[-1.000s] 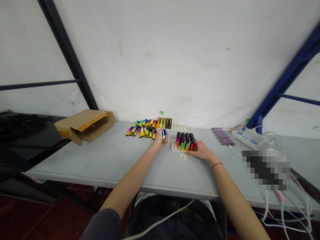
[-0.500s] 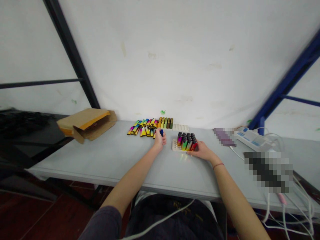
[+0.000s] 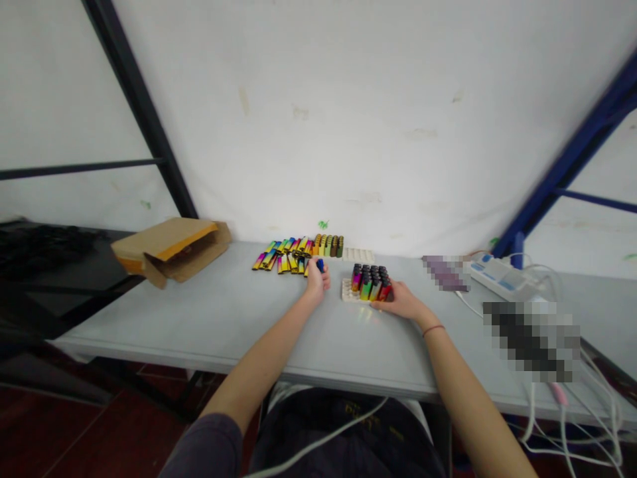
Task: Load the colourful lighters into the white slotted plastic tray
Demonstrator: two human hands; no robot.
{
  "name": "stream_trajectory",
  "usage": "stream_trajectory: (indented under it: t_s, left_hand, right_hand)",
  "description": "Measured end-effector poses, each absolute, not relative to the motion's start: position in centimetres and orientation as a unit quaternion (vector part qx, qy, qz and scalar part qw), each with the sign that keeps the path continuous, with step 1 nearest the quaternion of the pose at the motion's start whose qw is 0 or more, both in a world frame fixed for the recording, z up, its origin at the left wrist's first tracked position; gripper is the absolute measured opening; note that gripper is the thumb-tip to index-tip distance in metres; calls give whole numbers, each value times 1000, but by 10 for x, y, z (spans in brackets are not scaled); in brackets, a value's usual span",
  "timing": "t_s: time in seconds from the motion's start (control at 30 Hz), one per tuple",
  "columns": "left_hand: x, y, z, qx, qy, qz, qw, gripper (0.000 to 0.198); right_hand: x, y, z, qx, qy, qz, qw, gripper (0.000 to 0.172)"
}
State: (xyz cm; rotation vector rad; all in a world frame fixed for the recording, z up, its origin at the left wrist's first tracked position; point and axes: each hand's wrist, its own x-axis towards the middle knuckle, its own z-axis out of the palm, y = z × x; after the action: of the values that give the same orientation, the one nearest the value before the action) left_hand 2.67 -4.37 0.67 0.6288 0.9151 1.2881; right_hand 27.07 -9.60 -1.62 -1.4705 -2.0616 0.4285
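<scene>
My left hand (image 3: 315, 284) is closed around what looks like a lighter, its dark blue end (image 3: 320, 265) showing above the fingers. My right hand (image 3: 402, 301) grips the right end of a white slotted tray (image 3: 350, 294), thumb along its front edge. Upright lighters (image 3: 369, 282) in purple, green, yellow and red with black tops fill most of that tray; slots at its left end show bare. Beyond my left hand lies a loose pile of shiny rainbow-coloured lighters (image 3: 284, 255). Behind it stand several rows of orange, yellow and green lighters (image 3: 328, 245).
Another white slotted tray (image 3: 358, 255) rests by the wall. An open cardboard box (image 3: 169, 247) lies on the left of the grey table (image 3: 239, 318). On the right are a power strip (image 3: 502, 279), white cables (image 3: 532, 411) and blurred-out items.
The view has shifted very slightly. Both hands keep almost the same place and grip.
</scene>
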Motion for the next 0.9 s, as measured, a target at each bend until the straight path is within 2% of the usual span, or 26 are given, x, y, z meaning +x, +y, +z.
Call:
stream_trajectory:
  t_s: [0.13, 0.27, 0.4, 0.5, 0.6, 0.7, 0.9]
  left_hand:
    - [30, -46, 6, 287, 412, 572, 648, 38]
    - [30, -45, 4, 317, 398, 581, 635, 43]
    - [31, -42, 0, 416, 395, 556, 602, 44]
    - [33, -43, -2, 560, 375, 527, 518, 36]
    - [33, -46, 0, 695, 338, 511, 375, 32]
    - [33, -49, 4, 763, 313, 490, 283, 30]
    - [35, -57, 7, 765, 314, 442, 348, 26]
  right_hand:
    - [271, -96, -17, -553, -767, 161, 284, 52]
    - [271, -96, -16, -553, -765, 168, 287, 50]
    - [270, -96, -16, -549, -764, 171, 293, 50]
    - [270, -96, -16, -548, -764, 170, 295, 50]
    - [269, -96, -15, -548, -765, 170, 293, 52]
    - [269, -96, -14, -548, -767, 169, 290, 51]
    - [269, -96, -15, -545, -768, 165, 292, 52]
